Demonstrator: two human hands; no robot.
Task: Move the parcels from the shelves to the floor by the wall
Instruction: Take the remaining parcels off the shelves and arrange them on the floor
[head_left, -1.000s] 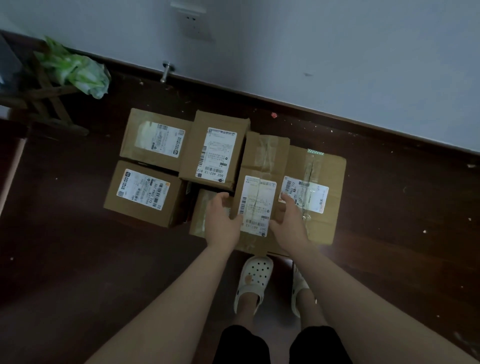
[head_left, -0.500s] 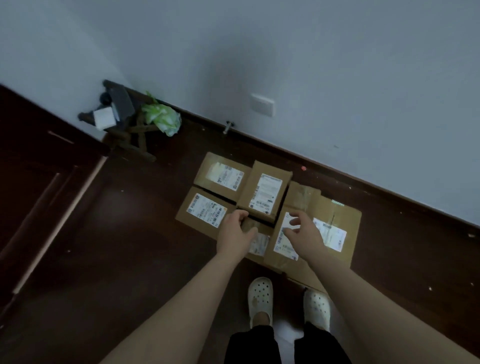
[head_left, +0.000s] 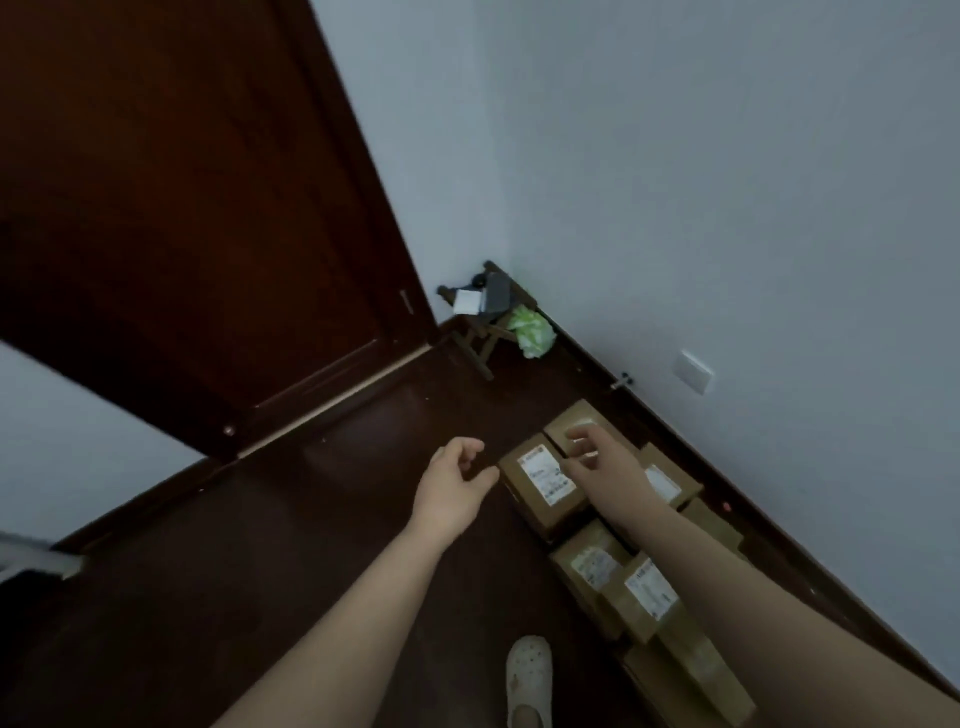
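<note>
While holding nothing, loosely curled: left hand (head_left: 452, 488) over floor (head_left: 260, 545), right hand (head_left: 602, 462) above parcels (head_left: 545, 486) | clustered on floor by wall (head_left: 727, 208) | risk: clipping nearest box with shoe (head_left: 530, 680) just beside, on turning away.

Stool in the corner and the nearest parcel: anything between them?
Nothing: in the head view, bare dark floor runs from the stool to the nearest parcel. The door stop sits aside, by the wall.

Dark wood floor (head_left: 260, 571) bearing a cluster of cardboard parcels (head_left: 540, 475), side by side along the wall (head_left: 727, 208); in the corner a small wooden stool (head_left: 480, 332), green bag (head_left: 530, 330) beside it; near the parcels, one white clog (head_left: 530, 680).
</note>
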